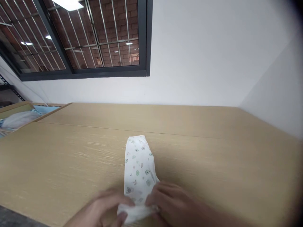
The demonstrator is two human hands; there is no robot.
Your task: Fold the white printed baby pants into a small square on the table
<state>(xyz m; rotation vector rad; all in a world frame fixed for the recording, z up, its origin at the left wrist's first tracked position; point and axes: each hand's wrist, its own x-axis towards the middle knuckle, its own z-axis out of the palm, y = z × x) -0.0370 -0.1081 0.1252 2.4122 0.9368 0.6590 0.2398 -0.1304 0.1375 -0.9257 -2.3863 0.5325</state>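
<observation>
A pair of small white pants, printed with little green and grey figures, lies folded lengthwise on the wooden table, its narrow end pointing away from me. At the near end, the fabric is turned over into a bunched white band. My left hand grips the left side of this band, thumb below and fingers on top. Closed on the band's right side is my right hand. Both hands are blurred by motion, and the fingertips are partly hidden in the cloth.
The light wooden table has a seam across it and meets a white wall. At the far left, a wooden-edged bin holds white and blue cloth items. A dark-framed window with metal bars is above.
</observation>
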